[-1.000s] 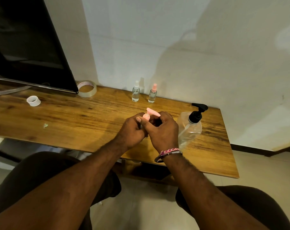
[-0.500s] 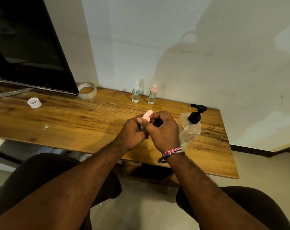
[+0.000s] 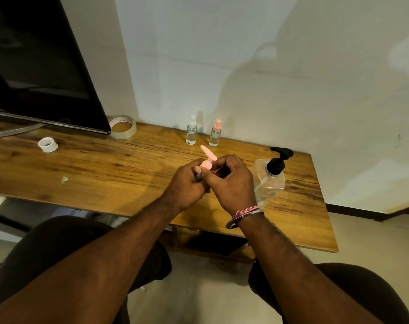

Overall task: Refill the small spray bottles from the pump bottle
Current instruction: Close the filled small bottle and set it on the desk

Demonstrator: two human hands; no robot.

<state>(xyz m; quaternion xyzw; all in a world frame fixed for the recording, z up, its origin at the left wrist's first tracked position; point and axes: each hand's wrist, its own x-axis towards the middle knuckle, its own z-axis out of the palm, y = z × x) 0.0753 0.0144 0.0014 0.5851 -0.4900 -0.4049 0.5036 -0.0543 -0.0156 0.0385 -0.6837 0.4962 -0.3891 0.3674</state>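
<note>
Over the middle of the wooden table point(image 3: 105, 169), both hands meet around a small bottle with a pink pump top point(image 3: 208, 157). My left hand point(image 3: 187, 183) grips the bottle's body, which is mostly hidden. My right hand point(image 3: 231, 181) pinches the pink top, whose nozzle points up and to the left. A clear pump bottle with a black pump head point(image 3: 272, 176) stands just right of my right hand. Two small spray bottles stand by the wall: one with a clear cap point(image 3: 191, 133) and one with a pink cap point(image 3: 215, 134).
A dark monitor point(image 3: 39, 73) fills the back left. A roll of clear tape point(image 3: 123, 127) lies by its corner and a small white tape roll point(image 3: 48, 144) lies further left. The table's right edge is near the pump bottle. My knees are below the table's front edge.
The pink top has turned in my fingers: its nozzle pointed right a second ago, was end-on half a second ago, and now points up-left. Both hands stay in place.
</note>
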